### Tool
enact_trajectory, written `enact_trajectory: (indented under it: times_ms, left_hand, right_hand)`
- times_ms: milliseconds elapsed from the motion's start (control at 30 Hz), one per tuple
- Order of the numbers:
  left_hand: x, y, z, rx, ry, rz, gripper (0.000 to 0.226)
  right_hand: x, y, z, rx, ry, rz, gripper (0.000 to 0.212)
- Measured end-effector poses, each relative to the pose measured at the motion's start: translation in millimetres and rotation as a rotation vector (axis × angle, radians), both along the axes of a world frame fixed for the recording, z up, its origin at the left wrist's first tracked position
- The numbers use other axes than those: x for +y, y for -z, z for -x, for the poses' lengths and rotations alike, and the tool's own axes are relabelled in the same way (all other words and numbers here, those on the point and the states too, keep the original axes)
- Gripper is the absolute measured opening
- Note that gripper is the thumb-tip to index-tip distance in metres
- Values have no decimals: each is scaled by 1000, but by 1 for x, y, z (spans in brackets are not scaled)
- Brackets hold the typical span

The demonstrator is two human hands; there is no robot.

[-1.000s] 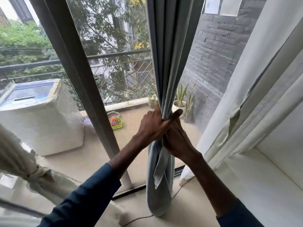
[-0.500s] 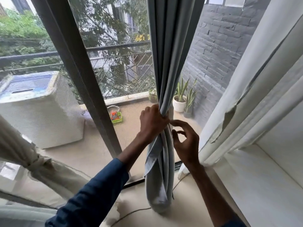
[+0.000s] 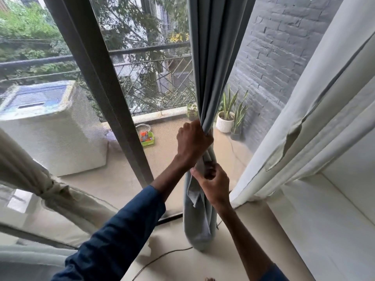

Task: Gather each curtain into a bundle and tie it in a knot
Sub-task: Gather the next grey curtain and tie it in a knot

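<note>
A grey-blue curtain (image 3: pixel 213 57) hangs gathered into a narrow bundle in front of the window, its loose end reaching the floor. My left hand (image 3: pixel 192 139) grips the bundle at about mid-height. Just below it, my right hand (image 3: pixel 213 184) holds the lower part of the same curtain, fingers curled round the folds. A cream curtain (image 3: pixel 46 187) at the lower left is tied in a knot. Another cream curtain (image 3: pixel 304 122) hangs loose at the right.
A dark window frame post (image 3: pixel 97 78) stands left of the bundle. Outside on the balcony are a white washing machine (image 3: pixel 50 126), potted plants (image 3: pixel 227 118) and a small green basket (image 3: pixel 147 136). A thin cable (image 3: pixel 162 258) lies on the floor. White sill (image 3: pixel 324 230) at right.
My right hand let go of the curtain beside my left hand, opened, then dropped lower and took hold of the bundle below my left hand. My left hand kept its grip.
</note>
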State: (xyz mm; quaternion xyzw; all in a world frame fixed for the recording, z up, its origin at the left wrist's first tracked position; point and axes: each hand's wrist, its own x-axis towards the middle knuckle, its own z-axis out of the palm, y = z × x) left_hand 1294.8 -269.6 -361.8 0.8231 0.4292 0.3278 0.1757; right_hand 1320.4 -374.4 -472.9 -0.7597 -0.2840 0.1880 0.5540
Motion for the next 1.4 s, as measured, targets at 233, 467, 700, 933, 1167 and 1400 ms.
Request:
enact_trajectory:
  times_ms: [233, 467, 700, 933, 1167, 1400]
  left_hand:
    - [17, 2, 2, 22, -17, -23, 25]
    - [30, -2, 5, 45, 54, -31, 26]
    - [38, 7, 19, 91, 167, 29, 40]
    - [16, 10, 30, 113, 251, 108, 38]
    - [13, 22, 38, 75, 396, 157, 36]
    - [28, 17, 43, 37, 548, 253, 56]
  right_hand:
    - [-9, -19, -6, -161, 12, -55, 40]
    - [-28, -28, -77, -641, -174, -72, 15]
    - [-47, -52, -136, -334, -274, -96, 19]
    - [-16, -58, -171, -310, -187, 14, 24]
    - [37, -65, -134, -454, -269, 115, 23]
    - [74, -63, -94, -144, -520, 102, 45]
